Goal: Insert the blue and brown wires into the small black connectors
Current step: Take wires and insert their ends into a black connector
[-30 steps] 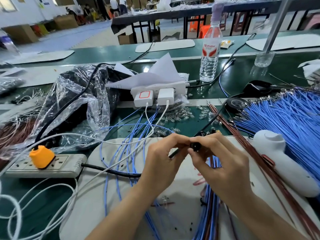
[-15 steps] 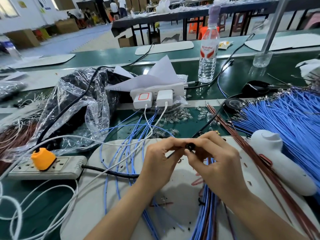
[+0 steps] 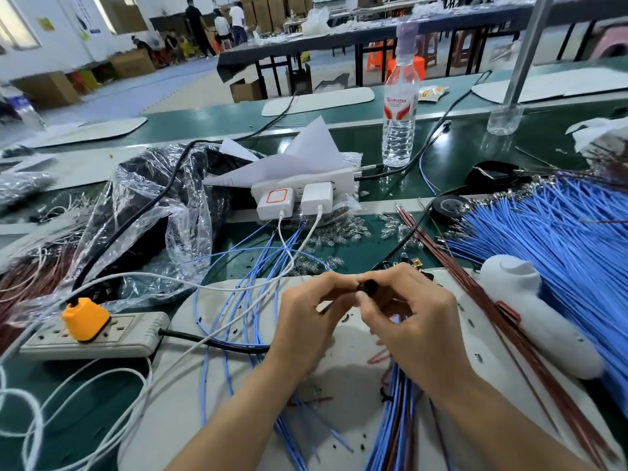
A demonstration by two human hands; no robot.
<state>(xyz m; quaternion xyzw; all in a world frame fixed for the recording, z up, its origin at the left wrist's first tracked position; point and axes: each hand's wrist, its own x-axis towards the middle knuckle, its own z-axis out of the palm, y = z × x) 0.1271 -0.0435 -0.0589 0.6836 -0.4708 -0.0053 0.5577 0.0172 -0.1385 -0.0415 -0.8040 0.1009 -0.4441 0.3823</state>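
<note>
Black and small, the round plastic connector sat mid-frame, pinched between your left hand and right hand. Thin blue and brown wires below would likely bend easily; you'd grip near the tips.

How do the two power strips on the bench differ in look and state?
The grey power strip lies flat near the person, with an orange plug. The white power strip sits farther back, holding two white chargers under paper. Both are in use.
</note>
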